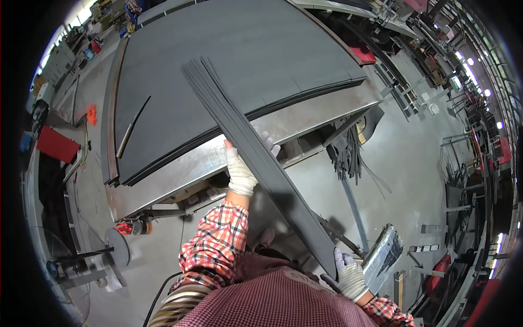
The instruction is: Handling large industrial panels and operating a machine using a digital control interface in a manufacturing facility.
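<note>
A bundle of long, flat dark grey strips (267, 169) runs slantwise from over the table down toward my body. Its far ends fan apart above the sheets; the near end is squared together. My left hand (241, 173), in a white glove with bare fingertips, is closed around the bundle near its middle, the thumb on the near side and fingers showing beyond the far edge. At the lower right, my gloved right hand (348, 278) grips the near end. Beneath the far ends lies a stack of large dark grey sheets (163, 71) on a metal-edged table (305, 117).
A long, thin-bladed knife (133, 128) lies on the sheets at left. Narrow offcuts (346, 150) hang beside the table's right end. A wrapped silvery bundle (383, 256) stands near my right hand. Red reels (133, 227) and a round disc (117, 247) are low at left.
</note>
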Demonstrator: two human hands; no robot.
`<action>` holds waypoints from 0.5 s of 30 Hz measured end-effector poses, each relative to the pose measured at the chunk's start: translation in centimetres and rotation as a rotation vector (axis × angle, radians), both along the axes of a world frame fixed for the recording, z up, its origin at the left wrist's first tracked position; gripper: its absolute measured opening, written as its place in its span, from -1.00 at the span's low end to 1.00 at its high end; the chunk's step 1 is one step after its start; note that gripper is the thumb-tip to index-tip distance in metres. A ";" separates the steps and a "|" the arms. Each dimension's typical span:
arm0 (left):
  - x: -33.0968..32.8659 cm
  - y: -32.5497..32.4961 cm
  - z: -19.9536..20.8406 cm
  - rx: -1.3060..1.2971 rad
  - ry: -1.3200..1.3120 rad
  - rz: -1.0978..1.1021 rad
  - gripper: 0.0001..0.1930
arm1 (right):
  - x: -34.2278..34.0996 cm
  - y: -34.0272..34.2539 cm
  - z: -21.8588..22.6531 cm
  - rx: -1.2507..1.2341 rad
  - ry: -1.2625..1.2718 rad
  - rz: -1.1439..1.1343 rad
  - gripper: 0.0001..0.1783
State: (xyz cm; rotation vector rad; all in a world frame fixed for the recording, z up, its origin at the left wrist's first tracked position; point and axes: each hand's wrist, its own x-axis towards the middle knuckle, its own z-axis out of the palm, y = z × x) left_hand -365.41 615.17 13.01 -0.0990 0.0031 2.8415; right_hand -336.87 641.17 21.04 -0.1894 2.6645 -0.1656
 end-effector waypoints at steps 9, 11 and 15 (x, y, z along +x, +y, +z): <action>-4.5 0.9 6.0 -0.039 0.135 0.042 -0.18 | 2.1 3.3 1.3 -0.030 0.162 -0.043 -0.02; -4.8 2.0 9.0 -0.068 0.171 0.057 -0.16 | 2.4 4.0 1.9 -0.090 0.164 -0.091 0.00; -6.9 4.4 10.5 -0.065 0.255 0.069 -0.17 | 1.8 5.8 2.4 -0.075 0.195 -0.148 0.01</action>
